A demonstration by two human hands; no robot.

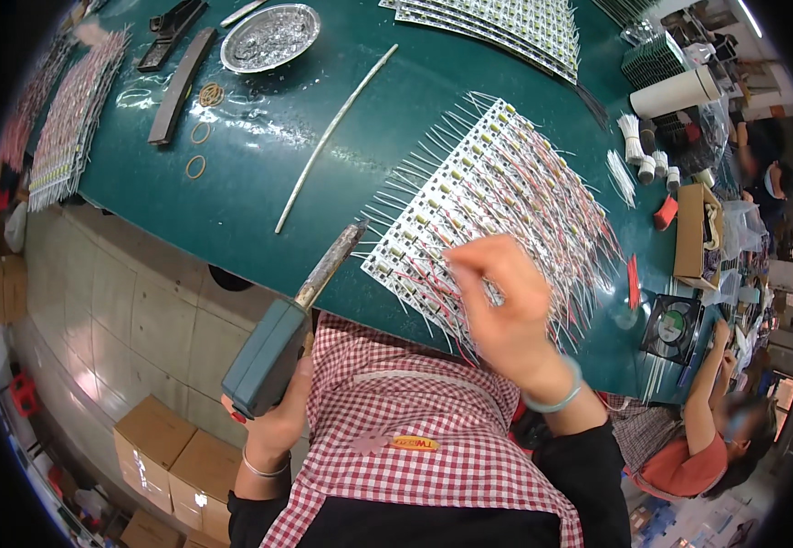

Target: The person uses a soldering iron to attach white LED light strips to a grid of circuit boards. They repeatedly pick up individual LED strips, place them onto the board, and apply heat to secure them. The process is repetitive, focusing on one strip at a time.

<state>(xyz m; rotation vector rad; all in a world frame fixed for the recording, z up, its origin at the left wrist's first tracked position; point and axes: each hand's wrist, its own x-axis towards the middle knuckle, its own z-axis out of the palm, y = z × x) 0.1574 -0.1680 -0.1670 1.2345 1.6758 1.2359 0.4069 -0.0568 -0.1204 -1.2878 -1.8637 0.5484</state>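
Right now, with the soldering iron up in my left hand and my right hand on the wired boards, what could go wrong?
The soldering iron tip hangs close to the board panel; a slip of the left hand could scorch its thin wires. The right hand lies across loose red and white leads and might snag them. The iron's tip also sits near the apron.

Red-and-white gingham apron (414, 438) with a small orange-yellow label patch on it, worn over a black top with black sleeves. Pale blue-green bangle (556, 399) just behind the right hand (506, 306), thin silver bangle (264, 468) just behind the left hand (273, 422).
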